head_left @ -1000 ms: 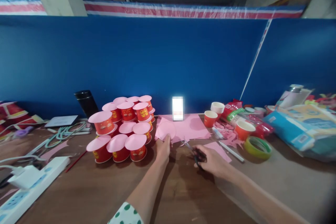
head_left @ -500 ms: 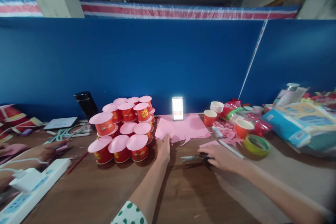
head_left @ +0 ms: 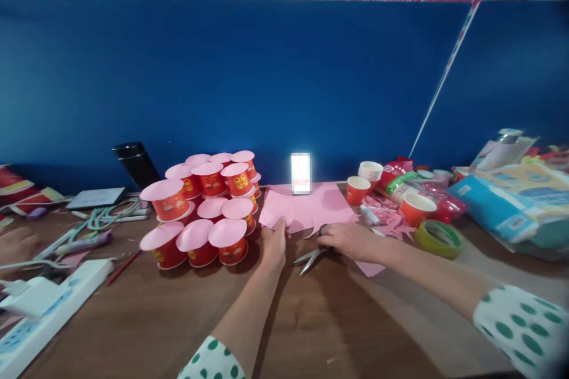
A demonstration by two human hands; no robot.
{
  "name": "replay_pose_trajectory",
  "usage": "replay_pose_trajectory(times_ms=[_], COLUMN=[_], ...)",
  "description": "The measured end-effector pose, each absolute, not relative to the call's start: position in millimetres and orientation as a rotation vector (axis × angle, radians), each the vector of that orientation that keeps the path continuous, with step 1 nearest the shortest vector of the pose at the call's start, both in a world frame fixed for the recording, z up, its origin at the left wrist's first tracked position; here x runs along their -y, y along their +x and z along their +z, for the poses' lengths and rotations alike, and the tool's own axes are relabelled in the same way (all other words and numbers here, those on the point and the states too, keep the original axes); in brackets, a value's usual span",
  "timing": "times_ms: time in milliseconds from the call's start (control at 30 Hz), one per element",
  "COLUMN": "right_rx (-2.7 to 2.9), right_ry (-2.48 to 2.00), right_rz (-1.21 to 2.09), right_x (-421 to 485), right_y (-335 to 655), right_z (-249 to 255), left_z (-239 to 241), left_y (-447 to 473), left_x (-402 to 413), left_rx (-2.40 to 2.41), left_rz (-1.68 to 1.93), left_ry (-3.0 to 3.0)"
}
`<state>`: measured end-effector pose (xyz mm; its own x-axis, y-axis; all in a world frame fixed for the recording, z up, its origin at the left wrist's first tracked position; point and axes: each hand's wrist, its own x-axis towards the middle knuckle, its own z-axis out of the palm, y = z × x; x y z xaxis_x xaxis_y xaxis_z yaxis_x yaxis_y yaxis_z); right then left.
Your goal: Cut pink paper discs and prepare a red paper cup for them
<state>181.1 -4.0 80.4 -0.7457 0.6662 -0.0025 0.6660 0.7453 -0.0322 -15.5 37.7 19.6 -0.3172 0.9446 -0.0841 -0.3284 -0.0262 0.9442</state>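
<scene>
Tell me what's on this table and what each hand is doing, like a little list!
Left hand: pinches a pink paper circle at its lower edge
Right hand: on the handles of scissors, blades apart, lying on the table
Beside left hand: stacked red cups with pink paper tops
Behind hands: pink paper sheet
Right side: green tape roll
Far left: another person's hand, white power strip

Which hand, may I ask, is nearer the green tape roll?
Right. The right hand, on the scissors, is left of the tape roll; the left hand, holding pink paper, farther left.
</scene>
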Motion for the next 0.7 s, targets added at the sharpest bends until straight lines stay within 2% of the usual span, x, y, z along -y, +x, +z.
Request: replay_pose_trajectory(times_ms=[333,700], right_rx=[2.930,2.947], right_ry=[-1.203,-1.155], right_rz=[0.265,0.233], right_x=[-6,9], right_y=[179,197], right_z=[92,88], left_z=[8,14], left_y=[-15,-15], left_x=[-45,-41], left_rx=[-1.201,-1.181], left_rz=[1.563,1.566], left_ry=[0.801,0.851])
